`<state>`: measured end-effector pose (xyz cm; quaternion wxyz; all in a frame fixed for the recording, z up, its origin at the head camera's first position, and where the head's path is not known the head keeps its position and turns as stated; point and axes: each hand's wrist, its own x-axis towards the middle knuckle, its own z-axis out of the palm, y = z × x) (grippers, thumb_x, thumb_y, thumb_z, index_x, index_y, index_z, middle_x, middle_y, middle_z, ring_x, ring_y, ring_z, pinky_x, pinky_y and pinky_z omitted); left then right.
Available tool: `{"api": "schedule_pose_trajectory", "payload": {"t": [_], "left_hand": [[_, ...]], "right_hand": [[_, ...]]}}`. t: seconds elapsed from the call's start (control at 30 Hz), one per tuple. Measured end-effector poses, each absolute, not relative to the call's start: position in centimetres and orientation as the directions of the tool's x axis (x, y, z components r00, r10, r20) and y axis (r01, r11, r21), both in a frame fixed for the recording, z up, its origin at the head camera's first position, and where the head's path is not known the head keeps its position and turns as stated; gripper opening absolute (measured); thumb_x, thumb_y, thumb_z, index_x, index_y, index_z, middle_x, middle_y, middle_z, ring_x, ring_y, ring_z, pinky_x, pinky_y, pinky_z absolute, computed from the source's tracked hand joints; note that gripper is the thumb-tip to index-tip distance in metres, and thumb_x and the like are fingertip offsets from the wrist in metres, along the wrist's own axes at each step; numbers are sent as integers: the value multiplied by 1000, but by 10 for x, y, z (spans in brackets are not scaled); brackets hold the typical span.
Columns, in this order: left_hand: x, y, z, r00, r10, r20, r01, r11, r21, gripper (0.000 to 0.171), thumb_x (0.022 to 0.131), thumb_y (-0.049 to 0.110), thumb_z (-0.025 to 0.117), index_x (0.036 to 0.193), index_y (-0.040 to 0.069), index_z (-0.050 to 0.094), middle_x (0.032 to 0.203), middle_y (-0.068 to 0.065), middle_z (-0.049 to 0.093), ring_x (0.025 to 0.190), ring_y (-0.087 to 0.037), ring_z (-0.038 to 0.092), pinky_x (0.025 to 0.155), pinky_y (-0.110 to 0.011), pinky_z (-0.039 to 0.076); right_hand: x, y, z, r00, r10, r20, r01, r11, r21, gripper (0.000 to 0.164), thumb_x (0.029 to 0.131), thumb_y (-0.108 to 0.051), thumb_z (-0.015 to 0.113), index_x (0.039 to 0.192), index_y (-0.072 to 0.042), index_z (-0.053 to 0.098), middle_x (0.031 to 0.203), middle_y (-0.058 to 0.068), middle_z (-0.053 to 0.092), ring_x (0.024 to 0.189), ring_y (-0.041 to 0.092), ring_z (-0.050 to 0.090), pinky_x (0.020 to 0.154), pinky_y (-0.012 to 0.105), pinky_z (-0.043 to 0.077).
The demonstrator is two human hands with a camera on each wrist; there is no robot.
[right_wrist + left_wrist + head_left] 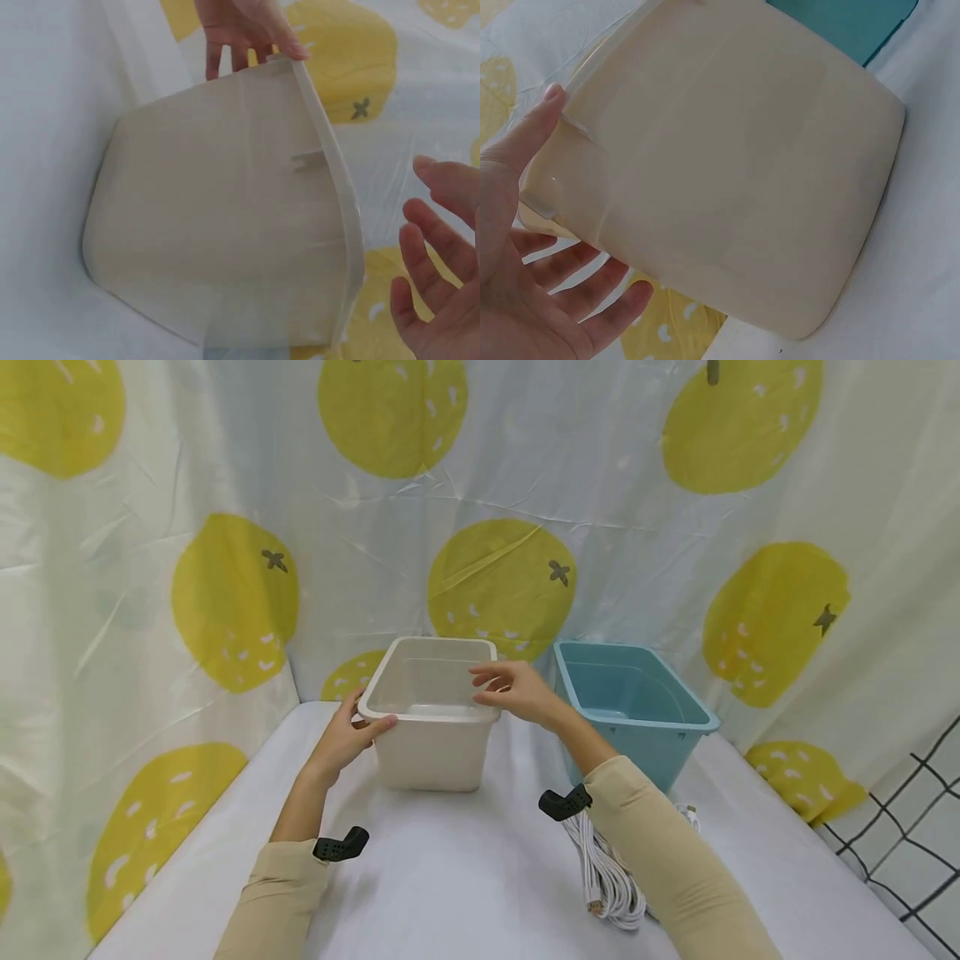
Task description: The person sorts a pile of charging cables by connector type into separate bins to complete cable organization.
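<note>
An off-white plastic storage bin (431,756) stands upright on the white-covered table, its open top facing up. My left hand (347,739) holds the bin's near left corner, with the thumb on the front rim and the fingers along the left side. In the left wrist view those fingers (592,296) are spread beside the wall. My right hand (517,691) hovers by the right rim with its fingers loosely bent and nothing in them. The right wrist view shows that hand (442,270) apart from the rim. What shows of the bin's inside is bare.
To the right stands an open light-blue bin (648,724). A bundle of white cable (618,893) lies in front of it, partly behind my right forearm. A lemon-print curtain (615,527) hangs close behind both bins. Black wire mesh (911,835) borders the right side.
</note>
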<state>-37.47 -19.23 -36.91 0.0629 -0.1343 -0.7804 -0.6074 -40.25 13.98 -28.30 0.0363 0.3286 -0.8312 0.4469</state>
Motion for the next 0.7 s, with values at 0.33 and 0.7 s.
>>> {"api": "schedule_pose_trajectory", "payload": {"t": [0.33, 0.7], "left_hand": [[-377, -194, -372, -959, 129, 253, 278, 244, 929, 95, 95, 38, 77, 166, 18, 17, 160, -18, 35, 139, -37, 46, 102, -56, 43], [-381, -194, -370, -956, 130, 264, 288, 239, 927, 94, 95, 37, 78, 166, 17, 19, 159, -19, 36, 139, -37, 46, 103, -55, 42]], "right_hand": [[-388, 170, -285, -775, -494, 394, -609, 420, -673, 49, 94, -17, 79, 139, -3, 65, 118, 14, 71, 101, 27, 69, 81, 42, 56], [-372, 194, -285, -778, -481, 403, -613, 443, -655, 49, 94, -17, 79, 140, -7, 65, 119, 9, 71, 100, 24, 69, 81, 41, 56]]}}
